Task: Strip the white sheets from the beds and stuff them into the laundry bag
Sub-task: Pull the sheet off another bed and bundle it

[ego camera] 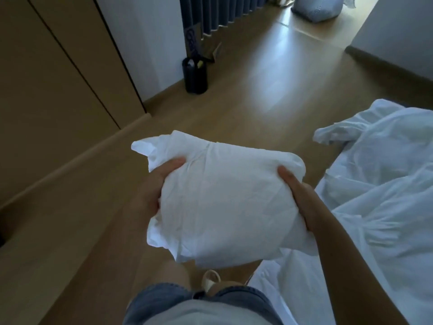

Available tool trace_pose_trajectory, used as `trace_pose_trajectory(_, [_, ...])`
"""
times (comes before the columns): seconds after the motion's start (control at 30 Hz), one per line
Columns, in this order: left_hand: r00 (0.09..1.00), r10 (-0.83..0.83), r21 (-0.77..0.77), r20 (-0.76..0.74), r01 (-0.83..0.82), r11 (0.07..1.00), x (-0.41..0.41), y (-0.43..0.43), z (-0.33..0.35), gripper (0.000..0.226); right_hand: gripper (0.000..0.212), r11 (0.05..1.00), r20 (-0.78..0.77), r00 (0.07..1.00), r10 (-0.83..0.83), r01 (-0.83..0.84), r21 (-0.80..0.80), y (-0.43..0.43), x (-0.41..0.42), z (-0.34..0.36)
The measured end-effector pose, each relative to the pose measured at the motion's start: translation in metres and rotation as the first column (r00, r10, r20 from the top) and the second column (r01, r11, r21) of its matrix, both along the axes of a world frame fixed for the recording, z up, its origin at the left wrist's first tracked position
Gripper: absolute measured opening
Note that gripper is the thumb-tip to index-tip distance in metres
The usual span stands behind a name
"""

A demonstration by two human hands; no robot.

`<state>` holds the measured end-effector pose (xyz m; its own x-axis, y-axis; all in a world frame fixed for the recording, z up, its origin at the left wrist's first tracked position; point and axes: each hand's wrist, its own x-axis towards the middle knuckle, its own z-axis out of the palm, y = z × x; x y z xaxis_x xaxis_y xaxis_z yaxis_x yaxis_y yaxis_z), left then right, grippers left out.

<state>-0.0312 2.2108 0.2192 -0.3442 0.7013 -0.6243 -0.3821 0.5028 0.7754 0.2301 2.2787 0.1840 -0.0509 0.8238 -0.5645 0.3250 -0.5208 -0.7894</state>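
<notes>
A bunched white sheet bundle (pixel 220 198) is held in front of me at waist height, above the wooden floor. My left hand (pixel 157 184) grips its left side, thumb on top. My right hand (pixel 297 198) clasps its right side. More crumpled white bedding (pixel 384 184) lies on the bed at the right, hanging over its edge. A stuffed pale laundry bag (pixel 316 8) sits on the floor far ahead, at the top of the view.
Tan wardrobe doors (pixel 58 73) line the left wall. A black bin (pixel 195 75) stands by the wall next to blue-grey curtains (pixel 218 12). Wooden floor (pixel 269 73) stretches between me and the bag. A white wall corner (pixel 398 36) juts in at upper right.
</notes>
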Motion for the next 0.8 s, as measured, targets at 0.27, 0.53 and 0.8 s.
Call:
trace_pose_trajectory(0.27, [0.98,-0.189,0.029,0.071,0.187,0.982,-0.011,0.225,-0.02,0.01,0.093,0.985,0.031,0.984,-0.173,0.174,-0.011,0.174,0.003,-0.007])
trace_pose_trajectory(0.53, [0.891,-0.425,0.034,0.16,0.425,0.904,-0.015,0.463,-0.021,0.063,0.079,0.907,0.089,0.904,-0.419,0.414,0.075,0.361,0.004,0.008])
trace_pose_trajectory(0.8, [0.898,-0.418,0.014,0.138,0.421,0.907,0.003,0.667,-0.04,0.057,0.083,0.872,0.11,0.869,-0.483,0.488,-0.025,0.539,0.02,-0.005])
